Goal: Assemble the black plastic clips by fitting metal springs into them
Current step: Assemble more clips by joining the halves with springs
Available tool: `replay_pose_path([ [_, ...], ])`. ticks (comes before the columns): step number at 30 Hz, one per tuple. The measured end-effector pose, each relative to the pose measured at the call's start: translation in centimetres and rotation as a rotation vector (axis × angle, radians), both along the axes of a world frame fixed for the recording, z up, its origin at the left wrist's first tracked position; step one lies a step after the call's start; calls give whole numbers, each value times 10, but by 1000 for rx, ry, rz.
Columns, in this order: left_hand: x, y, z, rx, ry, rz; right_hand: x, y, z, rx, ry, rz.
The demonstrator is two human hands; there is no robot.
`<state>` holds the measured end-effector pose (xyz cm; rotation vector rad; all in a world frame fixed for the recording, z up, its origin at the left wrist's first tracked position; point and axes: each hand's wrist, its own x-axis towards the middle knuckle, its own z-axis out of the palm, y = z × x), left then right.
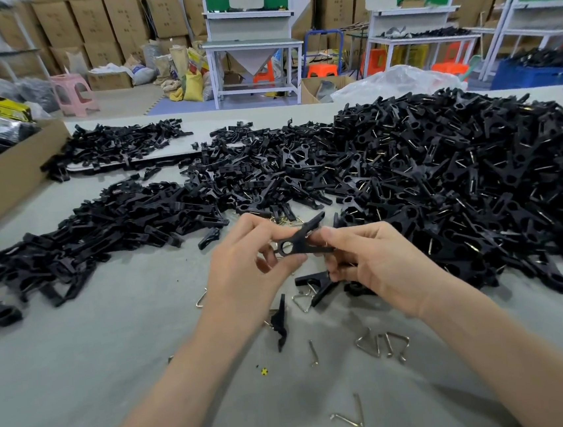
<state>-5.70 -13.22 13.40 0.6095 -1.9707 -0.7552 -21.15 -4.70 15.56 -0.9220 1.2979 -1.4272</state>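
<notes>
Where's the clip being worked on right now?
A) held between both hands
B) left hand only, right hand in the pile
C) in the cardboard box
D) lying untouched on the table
A: the left hand and the right hand each pinch an end of the black clip, holding it up off the table.

Bare tabletop is lying open near left; black clip piles are blocking the far side; metal springs are littering near right.
</notes>
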Motion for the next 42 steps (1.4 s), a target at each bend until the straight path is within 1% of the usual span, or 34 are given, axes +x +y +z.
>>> replay_pose_path([
  [5, 0, 3, 1, -5, 23, -49, -4, -1, -1, 73, -306, 128],
  [9, 0, 8, 4, -81, 44, -114, -7, -1, -3, 69, -419, 318],
  [11, -1, 9, 3, -116, 23, -103, -7, 0, -3, 74, -409, 372],
  [17, -1, 7, 1, -153, -34, -68, -6, 0, -3, 91, -373, 387],
  [22, 1, 5, 3, -190, -62, -30, -6, -1, -1, 93, -341, 334],
  [25, 2, 5, 3, -213, -84, -17, -5, -1, -1, 110, -353, 292],
  [27, 3, 4, 2, -213, -118, -1, -5, -1, -1, 91, -292, 224],
  [30, 3, 4, 3, -222, -180, 25, -6, -2, -2, 3, 47, 37],
  [31, 2, 5, 3, -226, -194, 28, -5, -1, -2, -19, 137, 2],
  [32, 2, 5, 2, -231, -196, 30, -5, -1, -2, -34, 179, -13],
  [37, 0, 6, 3, -213, -186, 39, 0, -1, -5, -79, 230, -69],
  [42, -1, 8, 3, -191, -185, 23, 3, -1, -5, -104, 359, -151],
])
